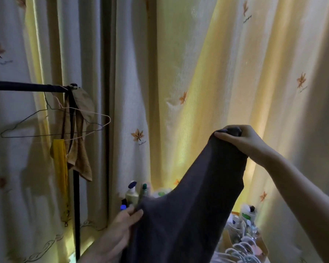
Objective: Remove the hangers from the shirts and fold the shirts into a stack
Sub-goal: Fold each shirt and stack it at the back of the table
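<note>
Currently both hands are on one dark grey shirt (188, 215), which is held up in the air in front of the curtain (198, 73).

- Right hand (237, 138): raised, arm stretched out, fingers curled into a fist around a bunched top corner of the shirt. Highest point of the cloth is here.
- Left hand (125, 223): lower and to the left, fingers and thumb closed on the shirt's left edge. Slightly blurred, so the exact finger layout is unclear.
- Shirt hangs stretched on a diagonal from upper right down to lower left; its bottom runs out of view at the lower edge.

Surroundings:
- Left side: black rail (27, 86) on a black post (76, 205). Two bare wire hangers (51, 121) hang from the rail near its end, one dark, one pale.
- Brown cloth (80, 152) is draped at the rail end over the post, with a yellow cloth (60, 168) hanging just beside it, lower.
- Behind the shirt's left edge, near the left hand: a cream bottle (132, 194) with a dark cap and a green-capped bottle (143, 188), partly hidden by the cloth.
- Lower right, below the right forearm: a cardboard box (263, 247) holding a pile of white hangers (241, 247), with several tubs (245, 215) packed just behind them.
- Curtain is pale with orange leaf prints, backlit yellow, and fills the whole background.
</note>
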